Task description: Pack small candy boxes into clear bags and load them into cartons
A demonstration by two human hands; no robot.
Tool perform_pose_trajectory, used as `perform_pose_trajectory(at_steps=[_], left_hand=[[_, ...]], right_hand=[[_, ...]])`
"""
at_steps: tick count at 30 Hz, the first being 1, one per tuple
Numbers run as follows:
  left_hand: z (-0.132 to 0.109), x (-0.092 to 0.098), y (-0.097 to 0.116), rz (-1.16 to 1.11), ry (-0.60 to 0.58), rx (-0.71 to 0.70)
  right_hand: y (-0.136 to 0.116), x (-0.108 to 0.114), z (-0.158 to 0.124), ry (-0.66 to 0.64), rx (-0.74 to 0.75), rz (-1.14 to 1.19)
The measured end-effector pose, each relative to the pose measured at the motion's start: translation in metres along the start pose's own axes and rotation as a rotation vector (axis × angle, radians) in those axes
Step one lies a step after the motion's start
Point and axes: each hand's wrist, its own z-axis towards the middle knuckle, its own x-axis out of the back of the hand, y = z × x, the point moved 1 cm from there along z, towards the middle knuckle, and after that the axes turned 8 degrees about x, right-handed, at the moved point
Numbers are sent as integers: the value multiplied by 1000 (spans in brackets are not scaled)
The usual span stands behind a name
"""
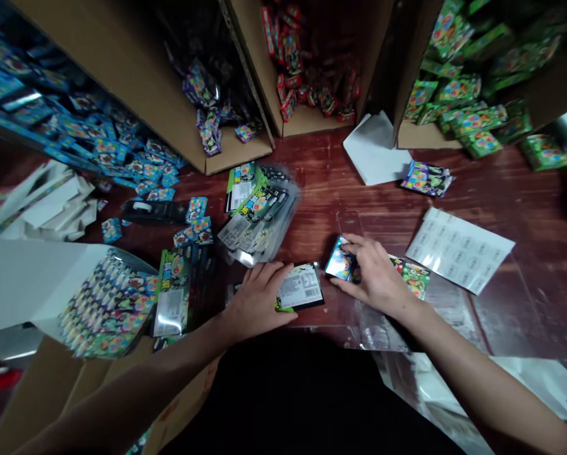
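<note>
My left hand [259, 297] grips a black-and-green printed bag [303, 286], fingers along its far edge and thumb along its near edge. A white label with a barcode faces up on it. Just to the right, my right hand [373, 275] is closed over a row of small candy boxes, thumb on one side and fingers on the other. A shiny blue box [340, 259] shows at the row's left end, a green box [414, 280] at its right. The middle of the row is hidden under my palm. Beyond my left hand lies a fanned stack of similar clear bags [259, 218].
Cardboard cartons along the back hold purple [210, 129], red [290, 101] and green packets [477, 120]. Blue packets [98, 142] heap at left. A sticker sheet [461, 249], a loose purple packet [426, 178] and white paper [377, 148] lie right. A white box [22, 278] of filled packs stands left.
</note>
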Motion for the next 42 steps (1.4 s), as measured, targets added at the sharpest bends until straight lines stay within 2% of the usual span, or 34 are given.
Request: perform_pose_trajectory(at_steps=[5, 10, 13, 16, 20, 27, 36, 39, 42], left_hand=[[6, -1, -2, -40, 57, -6], [15, -2, -7, -36, -52, -134], [19, -2, -5, -37, -95, -167], [20, -3, -5, -47, -100, -161], [22, -6, -2, -58, -104, -161], [28, -9, 10, -75, -123, -169], [20, -11, 11, -116, -62, -114], [22, -11, 14, -125, -30, -67], [23, -12, 19, -122, -59, -111]], right_hand=[[-13, 2, -8, -203, 85, 30], [-24, 0, -7, -307, 144, 117], [-21, 9, -8, -298, 145, 104], [-10, 30, -21, -283, 101, -25], [6, 47, -40, -348, 91, -90], [3, 36, -27, -328, 117, -29], [-8, 32, -29, -236, -36, -266], [-14, 28, -28, -258, -14, -258], [-20, 26, -26, -308, 44, -189]])
